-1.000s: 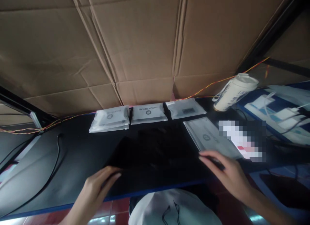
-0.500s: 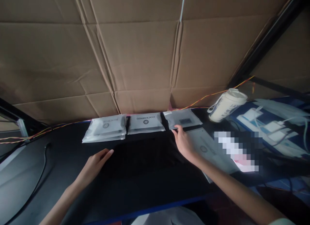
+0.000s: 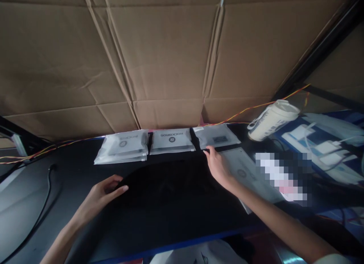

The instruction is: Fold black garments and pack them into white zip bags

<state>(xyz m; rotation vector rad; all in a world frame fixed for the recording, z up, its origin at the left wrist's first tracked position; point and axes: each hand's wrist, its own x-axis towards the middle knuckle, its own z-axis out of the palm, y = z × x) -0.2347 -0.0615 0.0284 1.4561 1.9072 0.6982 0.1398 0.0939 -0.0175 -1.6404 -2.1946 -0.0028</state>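
Observation:
A black cloth [image 3: 167, 188] is spread on the black table in front of me; its dark folds are hard to tell from the tabletop. My left hand [image 3: 106, 190] has its thumb and fingers curled around the cloth's left edge. At the upper right corner my right hand [image 3: 218, 165] pinches the cloth between thumb and fingertips. Just beyond that hand lies a frosted zip bag [image 3: 217, 136] with a dark label. Partly under my right forearm is another frosted bag [image 3: 244, 173], lying flat.
Along the back are a stack of frosted bags [image 3: 122, 146] and a printed bag [image 3: 172, 140], against a cardboard wall [image 3: 165, 51]. To the right stand a cream tumbler [image 3: 273, 120] and white chargers [image 3: 330, 146] with cables. A black cable [image 3: 47, 195] runs along the left side.
My left hand has moved slightly left and down, and its thumb and fingers are wider apart around the cloth's edge. The right hand stays near the same corner. The view has shifted a little.

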